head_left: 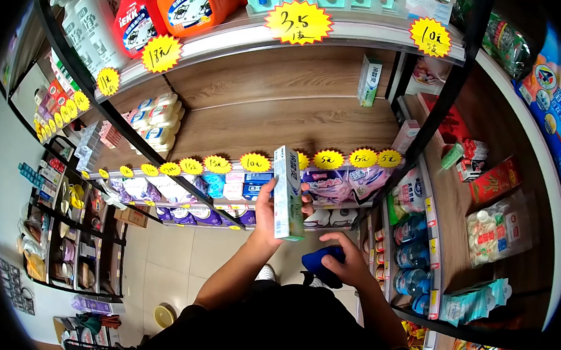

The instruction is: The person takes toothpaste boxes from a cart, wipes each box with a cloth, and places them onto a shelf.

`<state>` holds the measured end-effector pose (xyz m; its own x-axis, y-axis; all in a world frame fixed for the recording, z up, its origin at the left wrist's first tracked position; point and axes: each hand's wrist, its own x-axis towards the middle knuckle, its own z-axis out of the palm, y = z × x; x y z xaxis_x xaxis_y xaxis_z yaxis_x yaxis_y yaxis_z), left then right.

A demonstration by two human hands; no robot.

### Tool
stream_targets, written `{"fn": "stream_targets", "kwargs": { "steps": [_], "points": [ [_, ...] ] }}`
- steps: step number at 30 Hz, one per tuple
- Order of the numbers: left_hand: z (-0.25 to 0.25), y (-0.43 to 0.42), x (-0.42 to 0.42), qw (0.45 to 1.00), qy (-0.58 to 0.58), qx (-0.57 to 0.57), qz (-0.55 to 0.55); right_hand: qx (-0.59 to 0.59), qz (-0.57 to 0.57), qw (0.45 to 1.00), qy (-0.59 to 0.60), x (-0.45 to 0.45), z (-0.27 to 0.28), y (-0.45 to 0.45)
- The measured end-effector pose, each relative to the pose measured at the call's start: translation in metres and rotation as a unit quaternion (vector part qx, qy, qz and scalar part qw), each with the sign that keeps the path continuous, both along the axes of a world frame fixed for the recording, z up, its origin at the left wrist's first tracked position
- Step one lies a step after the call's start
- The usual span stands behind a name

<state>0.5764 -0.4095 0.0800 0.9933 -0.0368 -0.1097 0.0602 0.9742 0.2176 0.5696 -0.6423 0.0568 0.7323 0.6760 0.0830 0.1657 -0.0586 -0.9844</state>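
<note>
- Gripped toothpaste box (286, 195) in curled left hand (266, 218).
- Held bunched blue cloth (320, 263) in loosely curled right hand (351, 266).
- Faced wooden shelf (265, 122) beyond both hands.

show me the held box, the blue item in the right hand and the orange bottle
Held box (285, 195), head view: along its length, near the middle
Blue item (320, 262), head view: its visible middle
Orange bottle (193, 5), head view: its label

"iEKK" on orange bottle (198, 1)
</note>
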Motion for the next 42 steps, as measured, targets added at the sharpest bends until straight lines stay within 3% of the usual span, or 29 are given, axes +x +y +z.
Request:
{"fn": "stream_targets", "kwargs": {
  "steps": [3, 5, 8, 13, 18, 19, 21, 23, 27, 29, 30, 32, 34, 38, 42],
  "points": [
    [-0.016, -0.001, 0.01, 0.998, -0.003, 0.046, -0.032, 0.001, -0.038, 0.999, 0.012, -0.004, 0.006, 0.013],
    [-0.026, -0.005, 0.011, 0.989, -0.002, 0.144, -0.015, 0.0, -0.056, 0.998, -0.018, -0.004, 0.004, 0.02],
    [-0.048, -0.003, 0.017, 0.988, -0.038, 0.151, -0.005, -0.009, -0.093, 0.996, 0.014, 0.0, 0.004, 0.026],
    [-0.017, -0.012, 0.028, 0.959, -0.141, 0.244, 0.0, 0.045, -0.072, 0.982, 0.168, 0.014, -0.012, 0.027],
    [-0.009, -0.017, 0.051, 0.936, -0.155, 0.317, -0.016, 0.002, -0.099, 0.989, 0.111, 0.037, -0.03, 0.024],
    [-0.007, -0.011, 0.058, 0.926, -0.137, 0.349, -0.038, 0.037, -0.131, 0.983, 0.122, 0.04, -0.022, 0.026],
    [0.005, -0.002, 0.074, 0.833, -0.182, 0.519, -0.055, -0.008, -0.196, 0.98, 0.03, 0.056, -0.025, 0.024],
    [0.004, 0.001, 0.094, 0.765, -0.178, 0.619, -0.032, -0.054, -0.246, 0.967, -0.024, 0.07, -0.023, 0.022],
    [0.012, 0.004, 0.143, 0.766, -0.185, 0.615, -0.031, -0.062, -0.324, 0.943, -0.046, 0.098, -0.028, 0.03],
    [0.007, 0.008, 0.182, 0.719, -0.204, 0.662, 0.049, -0.051, -0.371, 0.925, -0.062, 0.101, -0.03, 0.032],
    [0.006, 0.007, 0.203, 0.741, -0.194, 0.64, 0.061, -0.049, -0.36, 0.931, -0.033, 0.099, -0.032, 0.03],
    [0.019, -0.001, 0.236, 0.724, -0.227, 0.641, 0.117, -0.047, -0.349, 0.936, -0.001, 0.09, -0.034, 0.028],
    [0.011, -0.006, 0.273, 0.706, -0.217, 0.661, 0.133, -0.15, -0.295, 0.942, 0.061, 0.081, -0.035, 0.027],
    [-0.006, -0.024, 0.323, 0.661, -0.159, 0.711, 0.181, -0.099, -0.265, 0.957, 0.059, 0.085, -0.059, 0.023],
    [-0.06, -0.036, 0.383, 0.64, -0.145, 0.727, 0.2, -0.071, -0.27, 0.96, -0.032, 0.134, -0.024, 0.014]
  ]
}}
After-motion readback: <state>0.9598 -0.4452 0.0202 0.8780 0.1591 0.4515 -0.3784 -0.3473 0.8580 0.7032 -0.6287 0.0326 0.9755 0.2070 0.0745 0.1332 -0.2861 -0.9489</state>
